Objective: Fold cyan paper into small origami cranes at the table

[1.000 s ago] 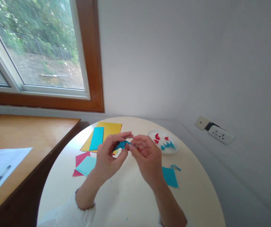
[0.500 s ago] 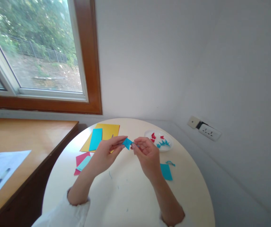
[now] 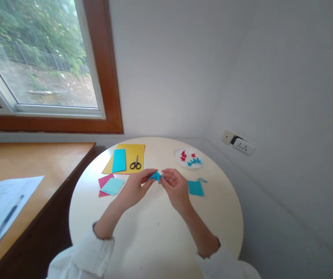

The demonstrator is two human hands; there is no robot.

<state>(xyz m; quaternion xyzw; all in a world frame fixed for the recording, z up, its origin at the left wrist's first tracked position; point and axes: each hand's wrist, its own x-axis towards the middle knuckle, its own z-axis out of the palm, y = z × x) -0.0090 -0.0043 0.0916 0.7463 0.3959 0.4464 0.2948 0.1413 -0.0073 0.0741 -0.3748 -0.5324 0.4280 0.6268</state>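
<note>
A small folded piece of blue origami paper (image 3: 156, 176) is held up above the round table between my two hands. My left hand (image 3: 135, 186) pinches its left side between thumb and fingers. On the other side, my right hand (image 3: 176, 188) grips the right edge with thumb and fingertips. Part of the paper is hidden by the fingers. Behind my hands, a clear plate (image 3: 176, 162) carries several small folded red figures (image 3: 183, 154) and blue figures (image 3: 195, 160). Scissors with black handles (image 3: 135, 164) lie left of the plate.
Yellow sheets (image 3: 131, 149) lie under the scissors and a blue paper rectangle (image 3: 119, 161). Nearer are pink sheets (image 3: 104, 181) and pale blue sheets (image 3: 113, 186). Teal squares (image 3: 195, 188) lie right of my right hand. A wooden desk (image 3: 52, 162) holds a printed sheet and a pen (image 3: 8, 217).
The view has shifted, so the table sits a little higher and smaller. The scissors now show fully. The blue paper has turned between my fingers and shows a different, narrower shape.
</note>
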